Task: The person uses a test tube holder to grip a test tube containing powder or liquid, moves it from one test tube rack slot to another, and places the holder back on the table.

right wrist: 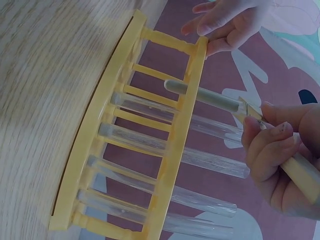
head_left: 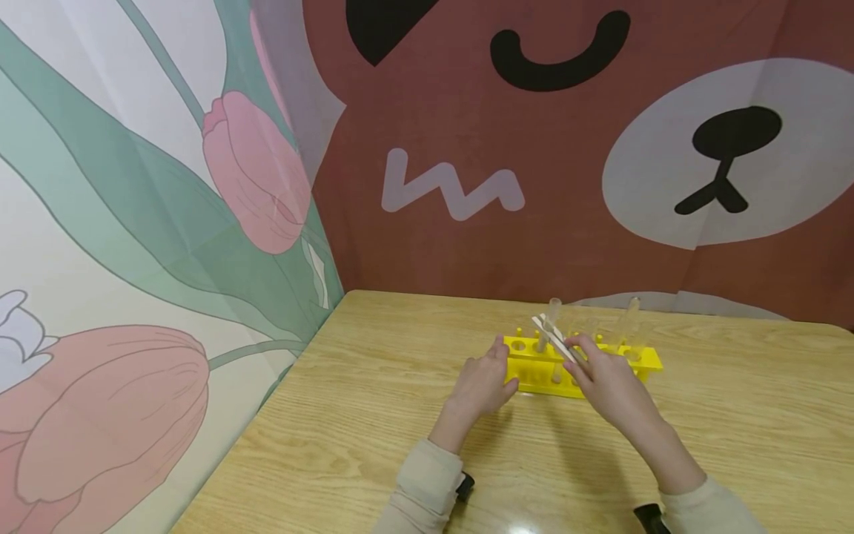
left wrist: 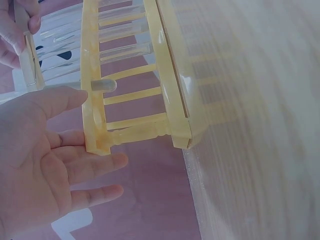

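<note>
Left hand [head_left: 479,382] pinches one rack [right wrist: 182,132] holding four tubes [right wrist: 134,138]; right hand [head_left: 610,382], one clamp [right wrist: 301,176] gripping one tube [right wrist: 215,98]

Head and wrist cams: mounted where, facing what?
Head: worn on head, facing forward-down toward yellow rack; left hand, right hand, sleeves show.
Left wrist: on left wrist, facing rack's left end; left hand near, right in corner.
Right wrist: on right wrist, facing rack; right hand near, left beyond.
Wrist views share rack and clamp.

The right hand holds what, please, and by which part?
The right hand holds the pale wooden test tube clamp by its handle, behind the jaws.
</note>
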`<act>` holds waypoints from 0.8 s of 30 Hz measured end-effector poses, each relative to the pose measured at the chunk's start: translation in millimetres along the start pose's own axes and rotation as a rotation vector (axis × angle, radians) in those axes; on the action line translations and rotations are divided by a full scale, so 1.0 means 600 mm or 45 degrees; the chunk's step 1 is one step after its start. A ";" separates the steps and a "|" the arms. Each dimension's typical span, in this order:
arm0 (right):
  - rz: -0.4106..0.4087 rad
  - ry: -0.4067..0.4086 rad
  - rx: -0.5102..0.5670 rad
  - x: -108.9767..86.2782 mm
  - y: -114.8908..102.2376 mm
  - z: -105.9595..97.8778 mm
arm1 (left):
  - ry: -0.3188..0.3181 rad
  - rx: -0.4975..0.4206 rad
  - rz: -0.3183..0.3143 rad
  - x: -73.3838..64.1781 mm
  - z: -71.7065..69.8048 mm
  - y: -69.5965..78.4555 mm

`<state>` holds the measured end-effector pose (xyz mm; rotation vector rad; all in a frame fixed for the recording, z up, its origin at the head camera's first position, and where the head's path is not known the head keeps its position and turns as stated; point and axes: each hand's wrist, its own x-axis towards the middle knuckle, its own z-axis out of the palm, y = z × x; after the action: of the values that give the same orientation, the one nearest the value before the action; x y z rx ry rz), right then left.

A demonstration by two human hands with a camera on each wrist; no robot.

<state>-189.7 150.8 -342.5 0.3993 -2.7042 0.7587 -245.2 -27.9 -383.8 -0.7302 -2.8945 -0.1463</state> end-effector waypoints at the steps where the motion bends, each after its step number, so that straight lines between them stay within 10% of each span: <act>1: 0.000 -0.001 0.001 0.000 0.000 0.000 | 0.002 0.000 0.000 0.000 0.000 0.000; 24: -0.010 -0.004 -0.014 0.002 0.000 -0.001 | -0.003 -0.002 -0.001 0.000 0.001 -0.001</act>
<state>-190.6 150.7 -341.6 0.4083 -2.7068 0.7411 -245.8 -28.1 -384.4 -0.7298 -2.8975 -0.1478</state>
